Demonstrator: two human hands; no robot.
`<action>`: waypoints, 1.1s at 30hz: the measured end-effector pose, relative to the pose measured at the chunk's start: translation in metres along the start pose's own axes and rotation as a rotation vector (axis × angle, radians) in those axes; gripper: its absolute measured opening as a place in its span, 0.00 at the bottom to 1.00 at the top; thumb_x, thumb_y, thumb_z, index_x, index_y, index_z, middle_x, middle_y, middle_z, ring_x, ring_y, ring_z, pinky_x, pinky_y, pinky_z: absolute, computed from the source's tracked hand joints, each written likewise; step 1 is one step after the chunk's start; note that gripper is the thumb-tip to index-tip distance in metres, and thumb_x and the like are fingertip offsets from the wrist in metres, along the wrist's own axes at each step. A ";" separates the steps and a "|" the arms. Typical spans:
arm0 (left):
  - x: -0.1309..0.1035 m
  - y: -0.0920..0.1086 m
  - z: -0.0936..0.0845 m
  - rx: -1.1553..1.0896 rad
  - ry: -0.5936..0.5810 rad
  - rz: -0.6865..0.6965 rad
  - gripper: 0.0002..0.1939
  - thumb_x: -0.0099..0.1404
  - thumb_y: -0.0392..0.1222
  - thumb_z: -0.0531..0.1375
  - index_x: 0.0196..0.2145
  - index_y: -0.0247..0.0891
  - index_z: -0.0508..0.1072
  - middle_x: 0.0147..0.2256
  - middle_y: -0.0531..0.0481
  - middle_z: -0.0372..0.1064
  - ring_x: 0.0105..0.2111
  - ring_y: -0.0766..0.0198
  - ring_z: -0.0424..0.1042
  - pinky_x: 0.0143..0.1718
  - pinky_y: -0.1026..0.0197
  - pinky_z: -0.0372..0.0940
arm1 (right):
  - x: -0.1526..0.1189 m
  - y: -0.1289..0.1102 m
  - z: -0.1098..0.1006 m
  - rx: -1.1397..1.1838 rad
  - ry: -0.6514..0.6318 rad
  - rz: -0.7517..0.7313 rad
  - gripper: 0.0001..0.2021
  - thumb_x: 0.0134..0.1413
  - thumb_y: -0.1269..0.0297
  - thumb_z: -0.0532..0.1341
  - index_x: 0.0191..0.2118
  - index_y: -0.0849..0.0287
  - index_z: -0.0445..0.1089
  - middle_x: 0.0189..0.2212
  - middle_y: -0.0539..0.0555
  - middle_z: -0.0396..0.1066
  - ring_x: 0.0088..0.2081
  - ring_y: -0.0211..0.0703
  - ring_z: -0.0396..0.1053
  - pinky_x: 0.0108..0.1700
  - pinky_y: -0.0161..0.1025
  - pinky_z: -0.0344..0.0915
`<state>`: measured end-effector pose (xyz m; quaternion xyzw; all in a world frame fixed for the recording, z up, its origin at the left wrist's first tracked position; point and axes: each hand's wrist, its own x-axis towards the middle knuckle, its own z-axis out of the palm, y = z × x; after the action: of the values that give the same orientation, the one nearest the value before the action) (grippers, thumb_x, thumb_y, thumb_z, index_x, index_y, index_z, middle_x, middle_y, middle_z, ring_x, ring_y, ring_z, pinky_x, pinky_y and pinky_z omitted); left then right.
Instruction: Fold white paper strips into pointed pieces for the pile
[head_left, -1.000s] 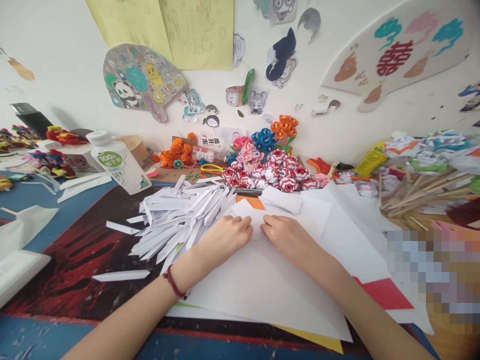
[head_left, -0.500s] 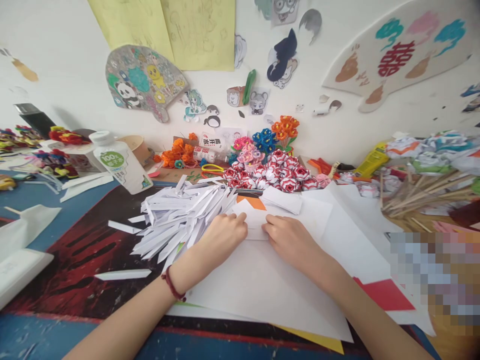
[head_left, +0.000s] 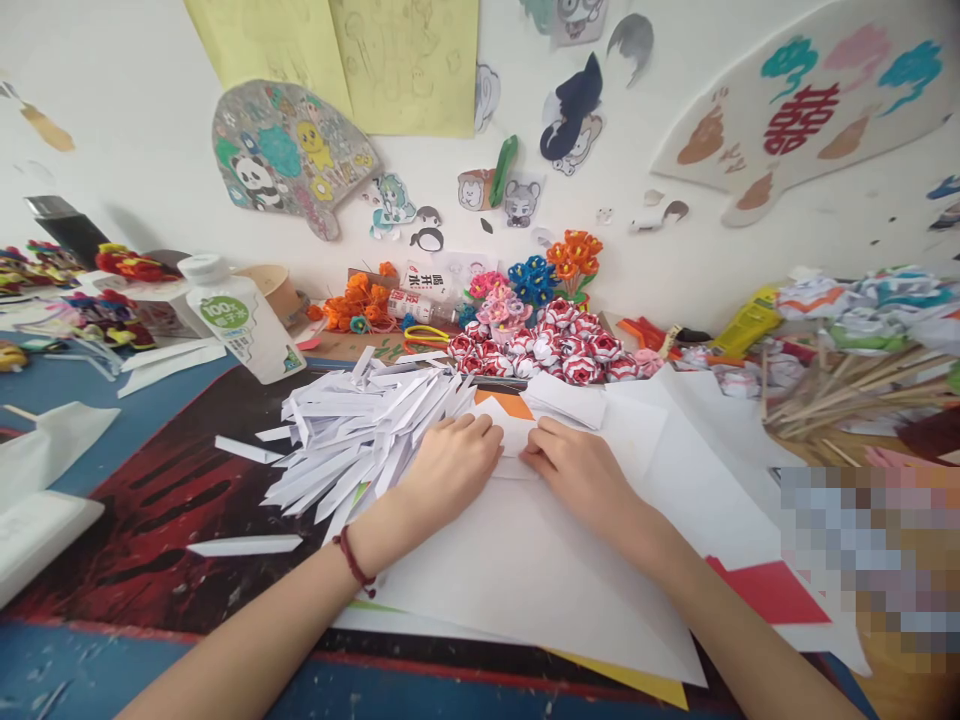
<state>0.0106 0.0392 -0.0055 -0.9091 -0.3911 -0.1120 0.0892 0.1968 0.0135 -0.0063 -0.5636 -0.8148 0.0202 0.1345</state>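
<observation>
A small white sheet of paper (head_left: 514, 440) lies on larger white sheets (head_left: 525, 560), its near edge showing a fold. My left hand (head_left: 459, 458), with a dark red cord bracelet at the wrist, is closed on the left part of the small sheet. From the other side, my right hand (head_left: 574, 465) pinches it, the fingertips close to the left ones. The thumbs are mostly hidden. A heap of folded white paper strips (head_left: 352, 430) lies just left of my left hand. Behind the hands, folded white papers (head_left: 566, 398) rest beside orange paper (head_left: 504, 402).
A white bottle (head_left: 240, 320) stands at the back left. Red-and-white paper flowers (head_left: 574, 345) and blue flowers (head_left: 531, 280) line the wall. Wooden sticks (head_left: 847, 390) lie at the right. A single folded strip (head_left: 244, 545) sits on the dark mat (head_left: 142, 560); red paper (head_left: 772, 592) is near my right forearm.
My left hand has shifted slightly to the right along the small sheet, and the right hand slightly left, so the fingertips are closer together. The view has moved a little.
</observation>
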 end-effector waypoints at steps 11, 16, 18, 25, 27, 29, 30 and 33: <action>0.002 -0.004 0.010 -0.215 -0.002 -0.047 0.02 0.65 0.36 0.57 0.33 0.37 0.67 0.34 0.52 0.69 0.34 0.61 0.66 0.35 0.58 0.56 | -0.002 -0.001 0.004 0.245 0.009 0.041 0.03 0.57 0.72 0.58 0.35 0.57 0.66 0.34 0.51 0.66 0.34 0.41 0.66 0.35 0.36 0.58; 0.002 0.001 0.004 -0.326 -0.038 -0.036 0.09 0.68 0.43 0.54 0.33 0.37 0.68 0.33 0.51 0.69 0.35 0.61 0.66 0.36 0.58 0.55 | -0.001 -0.006 0.004 0.242 0.035 -0.046 0.08 0.56 0.79 0.54 0.31 0.59 0.64 0.32 0.52 0.67 0.35 0.42 0.64 0.37 0.37 0.58; 0.002 0.003 0.001 -0.333 -0.050 0.011 0.11 0.69 0.44 0.52 0.33 0.37 0.69 0.32 0.51 0.70 0.36 0.61 0.66 0.36 0.58 0.54 | 0.000 -0.006 0.004 0.254 0.032 -0.081 0.10 0.55 0.81 0.53 0.30 0.59 0.64 0.30 0.52 0.68 0.35 0.43 0.64 0.37 0.37 0.58; 0.002 0.001 -0.006 -0.296 -0.052 0.082 0.11 0.70 0.38 0.50 0.32 0.37 0.69 0.32 0.52 0.71 0.35 0.63 0.65 0.36 0.58 0.51 | 0.001 0.004 0.008 0.348 0.062 -0.007 0.11 0.48 0.83 0.55 0.26 0.59 0.64 0.27 0.50 0.67 0.32 0.41 0.65 0.35 0.36 0.58; 0.003 -0.001 -0.007 -0.293 -0.049 0.078 0.11 0.70 0.38 0.50 0.32 0.37 0.69 0.31 0.52 0.71 0.35 0.63 0.65 0.36 0.58 0.51 | 0.003 0.009 0.008 0.352 0.077 0.013 0.11 0.47 0.83 0.55 0.25 0.59 0.64 0.26 0.50 0.67 0.31 0.41 0.65 0.34 0.36 0.58; 0.003 -0.003 -0.007 -0.295 -0.038 0.066 0.11 0.70 0.38 0.50 0.31 0.37 0.69 0.31 0.52 0.71 0.35 0.63 0.65 0.35 0.58 0.51 | 0.004 0.012 0.006 0.377 0.087 0.020 0.12 0.45 0.84 0.54 0.24 0.59 0.64 0.26 0.50 0.67 0.31 0.40 0.66 0.33 0.35 0.58; 0.003 -0.004 -0.007 -0.298 -0.031 0.061 0.11 0.69 0.38 0.50 0.31 0.37 0.69 0.31 0.52 0.71 0.35 0.63 0.65 0.35 0.58 0.51 | 0.005 0.013 0.005 0.392 0.089 0.021 0.12 0.44 0.84 0.53 0.24 0.59 0.64 0.26 0.50 0.67 0.30 0.40 0.66 0.32 0.35 0.58; 0.004 -0.005 -0.006 -0.306 -0.005 0.046 0.10 0.69 0.39 0.51 0.31 0.37 0.69 0.30 0.52 0.72 0.34 0.63 0.66 0.35 0.58 0.51 | 0.006 0.013 0.002 0.416 0.077 0.021 0.13 0.41 0.85 0.51 0.24 0.60 0.64 0.26 0.51 0.68 0.30 0.40 0.67 0.32 0.34 0.59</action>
<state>0.0088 0.0436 0.0012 -0.9211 -0.3488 -0.1662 -0.0488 0.2059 0.0241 -0.0092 -0.5324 -0.7814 0.1678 0.2789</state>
